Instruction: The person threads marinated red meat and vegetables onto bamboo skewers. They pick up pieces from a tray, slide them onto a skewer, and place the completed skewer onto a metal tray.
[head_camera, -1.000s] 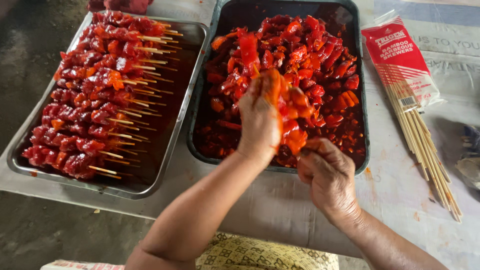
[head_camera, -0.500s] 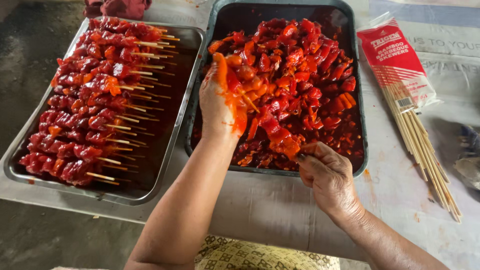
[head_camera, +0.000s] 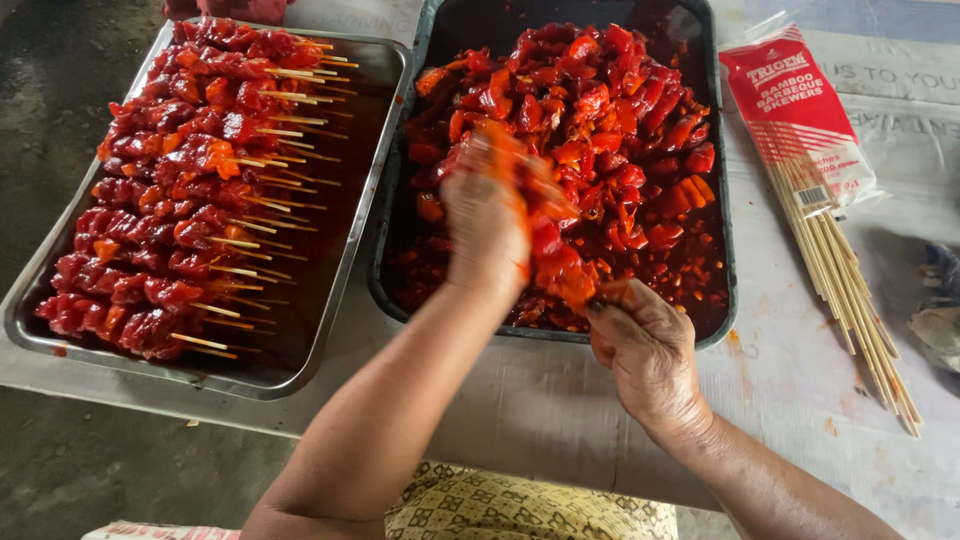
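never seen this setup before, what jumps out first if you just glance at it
The bright red marinated meat pieces heaped in the dark tray at centre, with the left hand and right hand working at its near edge. To the left, a metal tray holds rows of filled skewers. At right lies an open packet of bamboo sticks.

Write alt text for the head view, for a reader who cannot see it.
A person's left hand and right hand thread red marinated meat onto a skewer over a dark rectangular tray of meat chunks. A steel tray of finished skewers sits left; a red-and-white pack of bamboo skewers right.
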